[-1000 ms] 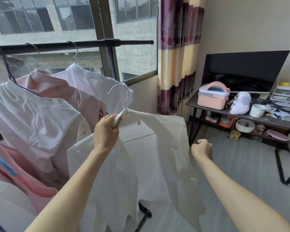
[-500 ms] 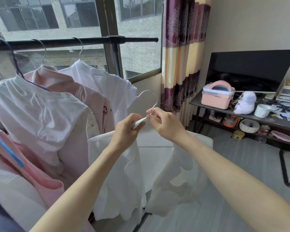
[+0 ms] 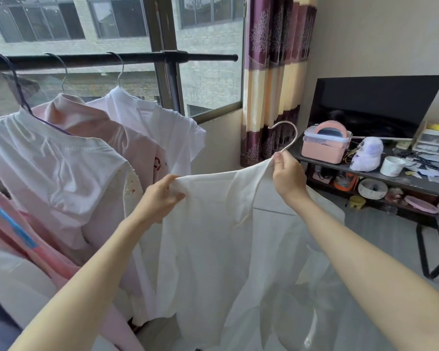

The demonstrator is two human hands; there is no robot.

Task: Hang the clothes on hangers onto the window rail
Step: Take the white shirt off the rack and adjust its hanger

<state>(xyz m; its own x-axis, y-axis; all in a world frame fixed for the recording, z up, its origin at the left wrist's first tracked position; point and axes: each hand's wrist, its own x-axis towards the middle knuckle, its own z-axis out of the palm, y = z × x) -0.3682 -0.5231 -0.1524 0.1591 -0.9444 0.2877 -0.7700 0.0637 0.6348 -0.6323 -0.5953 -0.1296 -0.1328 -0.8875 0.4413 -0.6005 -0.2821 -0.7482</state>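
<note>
The black window rail (image 3: 91,60) runs across the glass, well above and to the left of both sets of fingers. Three garments already hang from it on hangers: a white T-shirt (image 3: 48,173) farthest left, a pink top (image 3: 91,122) behind it, and a white shirt (image 3: 162,127) nearest the left hand's fingers. The white garment (image 3: 226,236) being handled spreads wide below both hands, well under the rail and not yet on it. Its upper edge stretches between the two hands, and the cloth falls from the fingers down past both forearms. The left hand (image 3: 160,196) grips a bunched fold of this cloth at the shoulder, fingers curled round it. The right hand (image 3: 287,173) pinches the top of the garment where the hanger's neck comes out, thumb and fingers closed on it. The silver hanger hook (image 3: 290,133) rises just above the right fingers, curving leftward, free of the rail. Beyond the right fingers stands a dark tabletop (image 3: 403,182) carrying a pink box (image 3: 325,145).
</note>
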